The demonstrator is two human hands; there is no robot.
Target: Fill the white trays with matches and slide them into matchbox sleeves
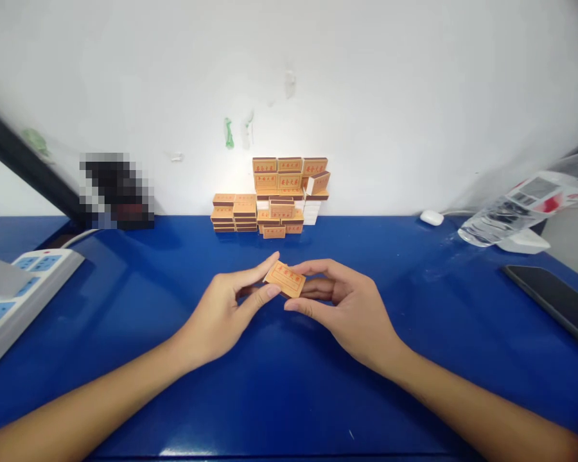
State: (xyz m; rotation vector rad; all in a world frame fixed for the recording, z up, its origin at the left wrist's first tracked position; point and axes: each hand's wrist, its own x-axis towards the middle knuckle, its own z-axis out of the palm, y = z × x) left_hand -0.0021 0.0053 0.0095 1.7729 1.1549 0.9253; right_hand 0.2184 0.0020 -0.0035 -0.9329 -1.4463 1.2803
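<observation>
An orange matchbox (285, 279) with red characters is held tilted above the blue table, between my two hands. My left hand (228, 308) grips its left side, thumb on the near edge and a finger behind. My right hand (349, 308) has its thumb and fingers closed round the right end of the same box. Behind them, against the wall, rises a stack of matchboxes (289, 183), with one box (318, 183) turned at an angle near its right side. Lower piles (245, 205) adjoin it on the left, and a small box (274, 231) lies in front.
A white power strip (62, 269) lies at the left, near a blurred dark object (118, 192). On the right are a leaning clear bottle (520, 205), a white earphone case (431, 218) and a dark phone (559, 301). The white wall (390, 96) closes the back.
</observation>
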